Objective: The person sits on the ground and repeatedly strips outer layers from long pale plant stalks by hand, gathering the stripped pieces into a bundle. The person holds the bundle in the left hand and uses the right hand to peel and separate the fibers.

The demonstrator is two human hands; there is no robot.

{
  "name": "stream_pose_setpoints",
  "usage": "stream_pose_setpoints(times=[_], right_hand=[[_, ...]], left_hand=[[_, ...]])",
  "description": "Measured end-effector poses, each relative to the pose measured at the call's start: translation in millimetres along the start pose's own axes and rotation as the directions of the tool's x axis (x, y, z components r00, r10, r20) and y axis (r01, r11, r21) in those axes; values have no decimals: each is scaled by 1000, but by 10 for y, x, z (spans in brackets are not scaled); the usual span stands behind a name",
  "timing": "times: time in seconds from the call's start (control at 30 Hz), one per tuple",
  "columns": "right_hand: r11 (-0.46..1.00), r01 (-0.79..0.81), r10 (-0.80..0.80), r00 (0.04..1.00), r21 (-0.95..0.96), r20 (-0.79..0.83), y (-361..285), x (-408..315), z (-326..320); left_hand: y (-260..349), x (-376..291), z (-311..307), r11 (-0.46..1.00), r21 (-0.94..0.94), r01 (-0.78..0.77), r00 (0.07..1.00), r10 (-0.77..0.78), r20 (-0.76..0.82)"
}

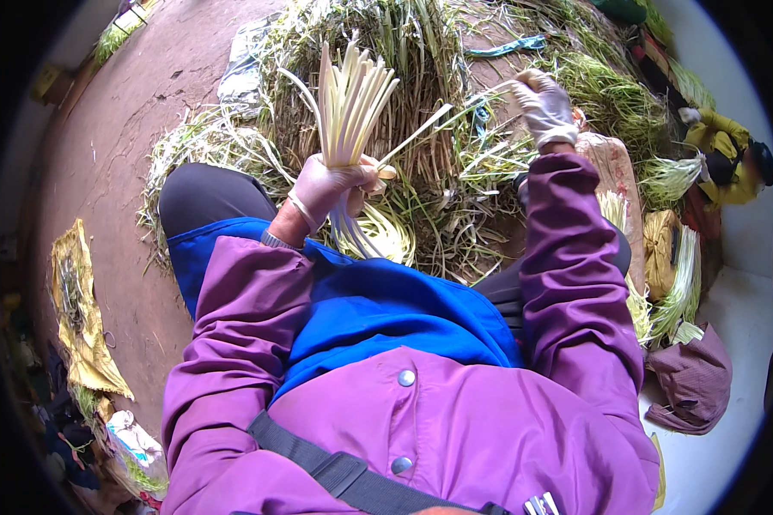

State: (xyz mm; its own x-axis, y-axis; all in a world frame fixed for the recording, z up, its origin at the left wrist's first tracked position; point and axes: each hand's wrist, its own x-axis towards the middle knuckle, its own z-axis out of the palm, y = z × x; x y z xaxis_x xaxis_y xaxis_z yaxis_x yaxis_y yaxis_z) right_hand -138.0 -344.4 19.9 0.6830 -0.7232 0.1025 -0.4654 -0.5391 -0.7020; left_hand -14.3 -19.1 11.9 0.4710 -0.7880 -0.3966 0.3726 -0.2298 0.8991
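Note:
My left hand [338, 187], in a thin pale glove, is closed around a bundle of pale yellow-green stalks [354, 109] that fan out above the fist. Their long ends hang below it, by a coil of pale stalks [386, 235]. Off to the right, my right hand [544, 106], gloved too, pinches a thin green leaf or stalk at its fingertips; it reaches leftward towards a pale stalk that slants down to my left fist. Whether the two are one piece I cannot tell. Behind both hands stands a large heap of leafy stalks [393, 84].
Loose trimmings [212, 145] lie around my knees. A stuffed sack [609, 161], a yellow bundle [660, 251] and more stalks [683, 277] stand at right, near a person in yellow [725, 154]. A yellow sack [84, 322] lies on the floor at left.

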Motion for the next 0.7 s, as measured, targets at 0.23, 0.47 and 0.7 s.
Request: stream_pose_setpoints(times=[0.23, 0.47, 0.7], right_hand=[[973, -205, 228, 919, -106, 321, 186, -71, -90], [604, -372, -251, 751, 705, 611, -684, -690, 849], [512, -294, -410, 741, 807, 531, -1011, -725, 982]], left_hand=[[-26, 41, -29, 974, -226, -7, 998, 21, 60], [-38, -3, 107, 951, -298, 85, 996, -69, 64], [52, -159, 109, 991, -131, -8, 978, 35, 207]])
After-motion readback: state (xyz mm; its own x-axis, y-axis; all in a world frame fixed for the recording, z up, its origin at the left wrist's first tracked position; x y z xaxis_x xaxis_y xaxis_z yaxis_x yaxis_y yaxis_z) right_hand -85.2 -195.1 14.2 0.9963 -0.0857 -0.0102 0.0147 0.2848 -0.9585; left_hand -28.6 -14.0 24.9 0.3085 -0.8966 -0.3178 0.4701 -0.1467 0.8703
